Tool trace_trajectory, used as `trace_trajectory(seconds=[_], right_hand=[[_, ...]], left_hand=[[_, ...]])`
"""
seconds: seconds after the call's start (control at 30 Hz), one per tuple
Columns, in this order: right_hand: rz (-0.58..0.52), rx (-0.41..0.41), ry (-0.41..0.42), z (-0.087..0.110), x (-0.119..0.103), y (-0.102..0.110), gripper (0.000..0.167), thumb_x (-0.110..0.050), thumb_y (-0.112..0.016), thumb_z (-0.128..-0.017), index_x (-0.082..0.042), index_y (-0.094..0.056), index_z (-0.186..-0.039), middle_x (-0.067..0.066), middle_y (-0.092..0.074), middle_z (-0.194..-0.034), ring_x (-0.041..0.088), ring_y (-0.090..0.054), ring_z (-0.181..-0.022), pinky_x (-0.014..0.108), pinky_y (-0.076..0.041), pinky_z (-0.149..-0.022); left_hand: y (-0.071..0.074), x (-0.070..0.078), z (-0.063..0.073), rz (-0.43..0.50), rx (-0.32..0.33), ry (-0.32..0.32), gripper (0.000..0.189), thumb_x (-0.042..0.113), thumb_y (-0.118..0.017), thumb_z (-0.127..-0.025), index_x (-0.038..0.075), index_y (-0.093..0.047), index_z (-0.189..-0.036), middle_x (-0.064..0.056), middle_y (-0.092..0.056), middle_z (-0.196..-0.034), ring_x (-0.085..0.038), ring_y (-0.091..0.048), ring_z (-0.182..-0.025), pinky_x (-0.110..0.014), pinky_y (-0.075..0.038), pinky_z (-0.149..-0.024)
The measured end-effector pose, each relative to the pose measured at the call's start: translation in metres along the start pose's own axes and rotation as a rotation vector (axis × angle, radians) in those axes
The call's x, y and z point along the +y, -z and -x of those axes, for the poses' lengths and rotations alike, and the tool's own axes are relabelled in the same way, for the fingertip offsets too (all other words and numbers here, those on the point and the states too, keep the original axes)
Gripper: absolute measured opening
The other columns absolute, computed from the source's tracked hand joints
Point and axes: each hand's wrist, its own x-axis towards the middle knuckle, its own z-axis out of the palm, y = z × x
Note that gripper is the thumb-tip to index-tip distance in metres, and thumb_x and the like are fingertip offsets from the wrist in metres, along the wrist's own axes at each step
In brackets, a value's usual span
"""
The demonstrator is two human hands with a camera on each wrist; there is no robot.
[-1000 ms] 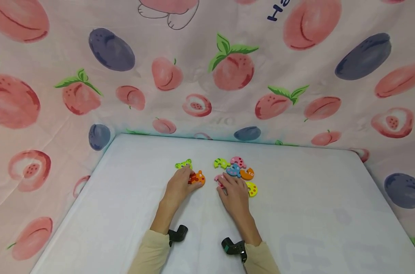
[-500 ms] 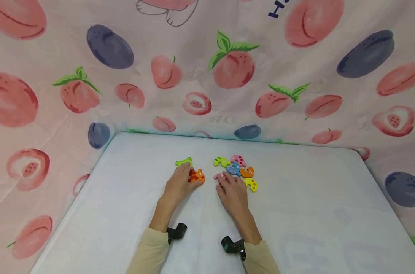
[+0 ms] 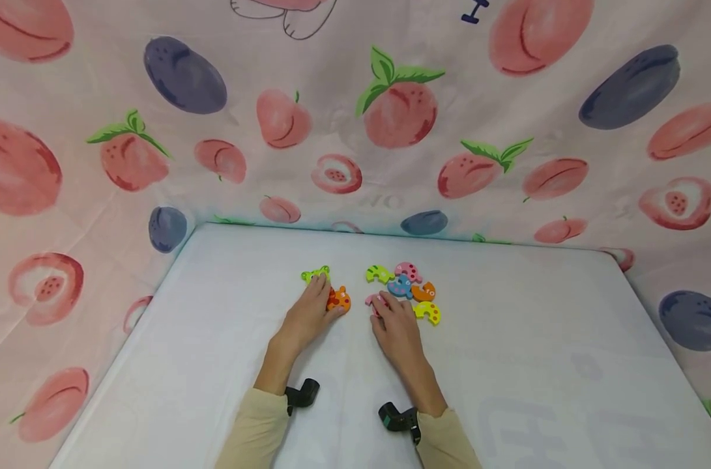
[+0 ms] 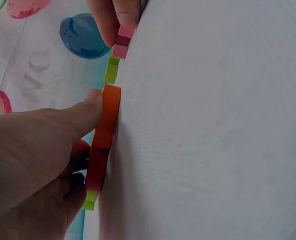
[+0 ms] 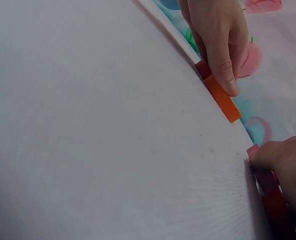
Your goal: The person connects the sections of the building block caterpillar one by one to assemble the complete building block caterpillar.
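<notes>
My left hand (image 3: 308, 312) lies over a red piece with its thumb at the edge of an orange spotted animal-shaped piece (image 3: 340, 300). In the left wrist view, the thumb touches the orange piece (image 4: 108, 117), and curled fingers are at the red piece (image 4: 97, 170) joined to it. A green animal-head piece (image 3: 315, 273) lies just beyond the fingertips. My right hand (image 3: 399, 332) holds a pink piece (image 3: 371, 300) between thumb and fingers, partly covering it. In the right wrist view, a red piece (image 5: 279, 215) sits under that hand, largely hidden.
Beyond my right hand lie a green striped piece (image 3: 378, 273), a pink spotted piece (image 3: 409, 271), a blue piece (image 3: 399, 286) and an orange piece (image 3: 423, 292). A yellow spotted piece (image 3: 429, 312) is beside the hand. Fruit-print cloth (image 3: 337, 117) rises behind the white table (image 3: 537, 358).
My left fingers have shifted slightly from the red piece toward the green one. The right hand has moved slightly left, showing more of the yellow piece. The head view has tilted slightly.
</notes>
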Motion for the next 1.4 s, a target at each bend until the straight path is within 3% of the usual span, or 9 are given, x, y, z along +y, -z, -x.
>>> trace_trajectory(seconds=[0.3, 0.53, 0.7, 0.83, 1.07, 1.4], right_hand=[[0.001, -0.003, -0.006, -0.001, -0.002, 0.001, 0.045, -0.024, -0.067, -0.091, -0.016, -0.06, -0.134, 0.008, -0.056, -0.139, 0.027, -0.052, -0.112, 0.037, -0.054, -0.093], [-0.023, -0.003, -0.007, -0.002, -0.004, 0.001, 0.044, -0.024, -0.068, -0.09, -0.014, -0.061, -0.133, 0.009, -0.057, -0.138, 0.027, -0.052, -0.112, 0.038, -0.054, -0.093], [-0.122, 0.016, -0.028, -0.007, -0.005, 0.003, 0.041, -0.02, -0.069, -0.09, -0.011, -0.063, -0.129, 0.011, -0.058, -0.136, 0.03, -0.051, -0.116, 0.043, -0.051, -0.098], [-0.247, 0.026, -0.049, -0.014, -0.006, 0.001, 0.042, -0.019, -0.069, -0.09, -0.012, -0.062, -0.13, 0.01, -0.056, -0.138, 0.031, -0.049, -0.126, 0.048, -0.046, -0.106], [-0.34, -0.052, 0.043, -0.035, -0.013, -0.01, 0.043, -0.018, -0.066, -0.092, -0.008, -0.059, -0.133, 0.012, -0.055, -0.14, 0.033, -0.044, -0.134, 0.055, -0.032, -0.115], [-0.247, -0.139, 0.189, -0.058, -0.023, -0.015, 0.039, -0.015, -0.059, -0.096, -0.006, -0.058, -0.134, 0.012, -0.053, -0.142, 0.031, -0.046, -0.126, 0.045, -0.043, -0.106]], left_hand=[[0.0, 0.0, 0.001, -0.091, -0.051, -0.007, 0.074, 0.043, -0.047, -0.1, -0.001, -0.019, -0.153, -0.014, -0.012, -0.163, -0.03, -0.01, -0.153, -0.049, -0.013, -0.124], [-0.001, -0.003, 0.002, -0.046, -0.06, -0.013, 0.075, 0.041, -0.047, -0.1, -0.001, -0.016, -0.153, -0.014, -0.007, -0.164, -0.028, -0.006, -0.153, -0.041, -0.019, -0.123], [-0.001, -0.005, 0.001, -0.024, -0.074, -0.018, 0.075, 0.042, -0.046, -0.101, 0.001, -0.014, -0.154, -0.011, -0.005, -0.165, -0.026, -0.003, -0.153, -0.041, -0.018, -0.123], [-0.002, -0.01, -0.001, 0.046, -0.086, -0.014, 0.073, 0.046, -0.045, -0.1, 0.007, -0.014, -0.155, -0.002, -0.003, -0.165, -0.018, -0.001, -0.154, -0.04, -0.017, -0.124], [-0.001, -0.021, -0.002, 0.114, -0.082, -0.054, 0.072, 0.046, -0.048, -0.099, 0.009, -0.02, -0.154, 0.001, -0.007, -0.165, -0.017, -0.003, -0.154, -0.043, -0.019, -0.123], [-0.001, -0.024, -0.002, 0.104, -0.089, -0.063, 0.073, 0.049, -0.047, -0.098, 0.012, -0.018, -0.155, 0.003, -0.006, -0.165, -0.015, -0.003, -0.154, -0.042, -0.019, -0.123]])
